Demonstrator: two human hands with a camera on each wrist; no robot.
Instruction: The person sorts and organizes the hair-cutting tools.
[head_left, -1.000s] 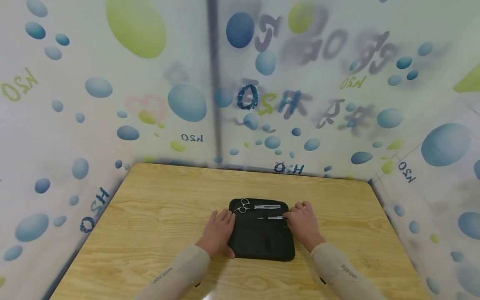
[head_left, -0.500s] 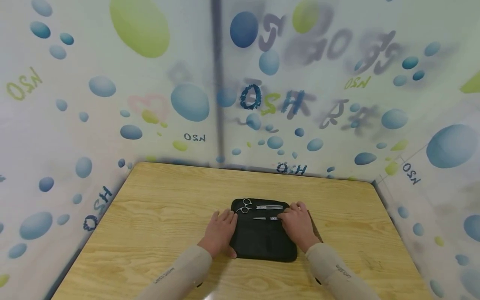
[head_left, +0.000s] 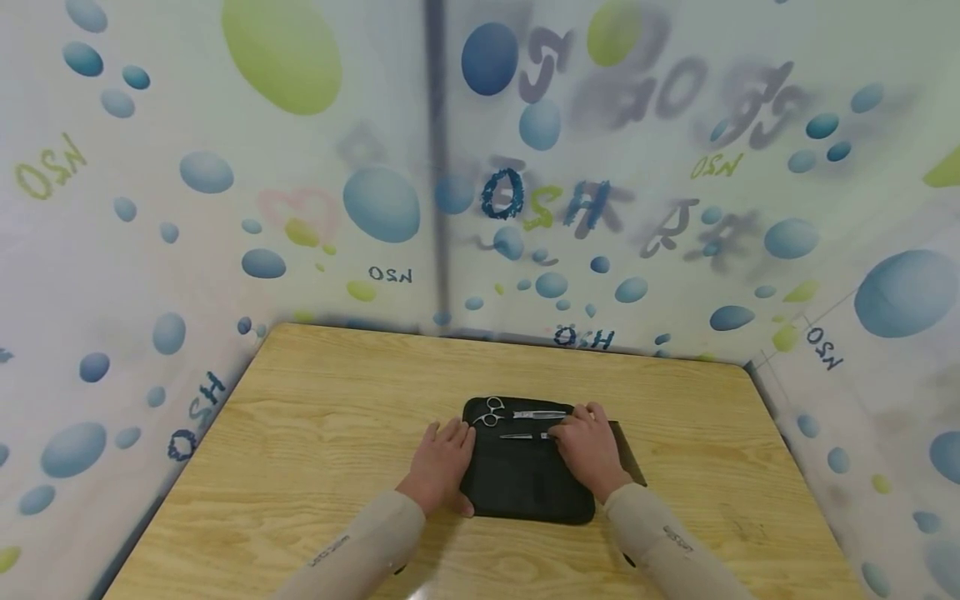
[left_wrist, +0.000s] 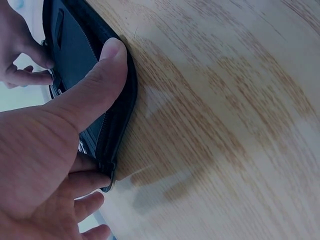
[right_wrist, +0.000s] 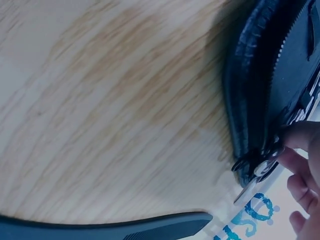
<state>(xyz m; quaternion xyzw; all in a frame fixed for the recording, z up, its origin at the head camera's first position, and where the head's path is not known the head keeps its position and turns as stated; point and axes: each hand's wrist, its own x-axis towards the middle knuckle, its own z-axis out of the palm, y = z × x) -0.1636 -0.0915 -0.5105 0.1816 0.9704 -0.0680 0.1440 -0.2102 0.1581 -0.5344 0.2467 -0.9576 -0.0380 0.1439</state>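
A black zip case point(head_left: 528, 483) lies spread on the wooden table with its inside up. My left hand point(head_left: 442, 462) rests along its left edge; in the left wrist view the extended thumb point(left_wrist: 95, 87) presses the zipped rim. My right hand point(head_left: 588, 446), over the case's right edge, pinches the handle end of a pair of scissors point(head_left: 517, 437). Their blade points left and a dark band crosses it; the handle is mostly hidden by the fingers. Farther back in the case lies another pair of scissors point(head_left: 542, 414), finger rings to the left, toothed-looking blade to the right.
A dark flat strip point(head_left: 628, 454) lies on the table point(head_left: 337, 400) right of the case, partly behind my right wrist. In the right wrist view a long dark object with a ridged patch point(right_wrist: 125, 227) lies there. Patterned walls point(head_left: 645, 167) close off the table's back and sides.
My right hand has moved left with the scissors, and their blade now reaches farther left in the case. The dark strip on the right has come into sight. My left hand stays on the case's edge.
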